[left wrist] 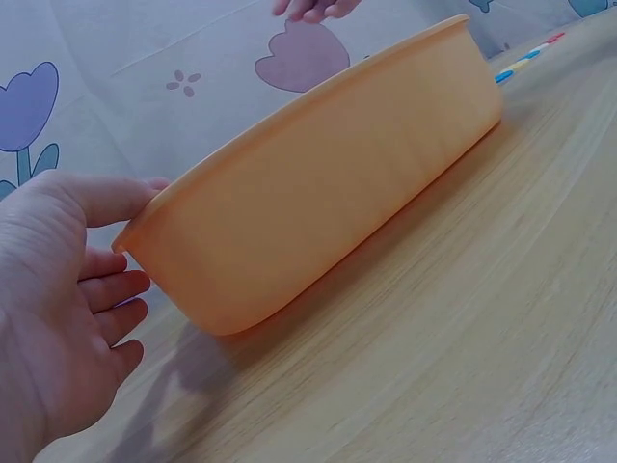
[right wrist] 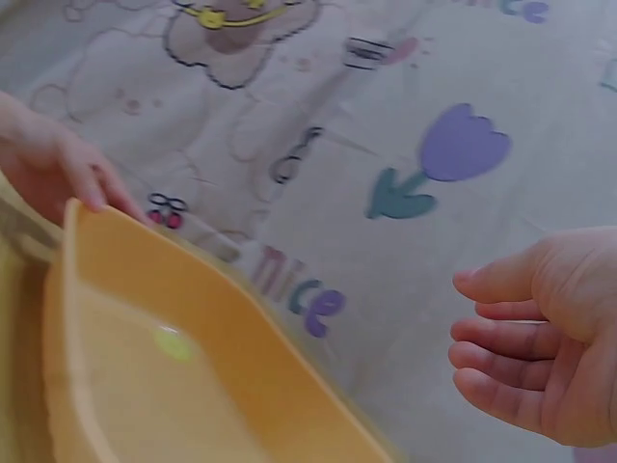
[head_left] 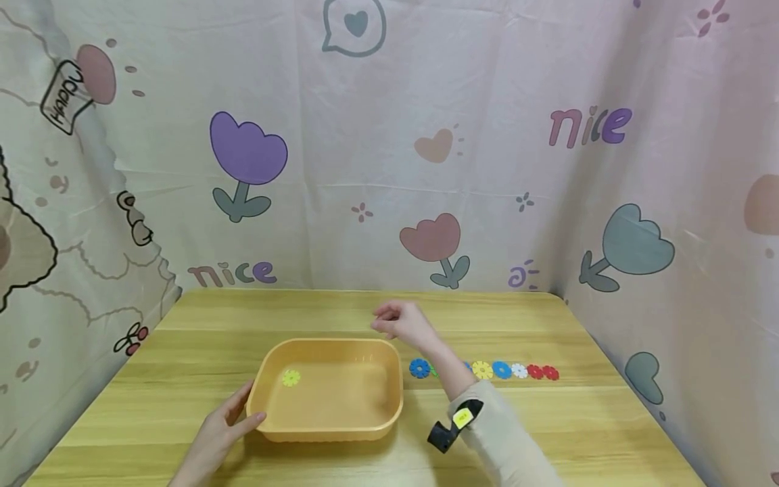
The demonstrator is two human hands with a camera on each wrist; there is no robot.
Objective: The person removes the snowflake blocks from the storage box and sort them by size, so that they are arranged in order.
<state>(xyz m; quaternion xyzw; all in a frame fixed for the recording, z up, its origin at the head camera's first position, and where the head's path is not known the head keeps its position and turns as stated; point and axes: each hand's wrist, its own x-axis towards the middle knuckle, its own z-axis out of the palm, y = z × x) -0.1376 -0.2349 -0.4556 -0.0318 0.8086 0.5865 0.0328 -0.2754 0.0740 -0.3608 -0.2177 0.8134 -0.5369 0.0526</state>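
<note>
A yellow-orange plastic basin point(head_left: 341, 406) stands on the table. My left hand point(head_left: 214, 431) grips its left front corner, the thumb over the rim and the other fingers along the outside wall. Inside the basin, toward the left, lies one small yellow-green flower-shaped piece point(head_left: 291, 378). Above the basin's back right corner, my right hand point(head_left: 406, 325) hovers with nothing in it. In the right wrist view, that hand's fingers point(right wrist: 501, 381) are loosely bent and the thumb is apart from them.
Right of the basin runs a row of flower-shaped pieces, among them a blue one point(head_left: 420, 368), a yellow one point(head_left: 483, 370), a white one point(head_left: 519, 370) and a red one point(head_left: 550, 373). My right forearm hides part of the row. A printed curtain point(head_left: 341, 237) hangs behind the table.
</note>
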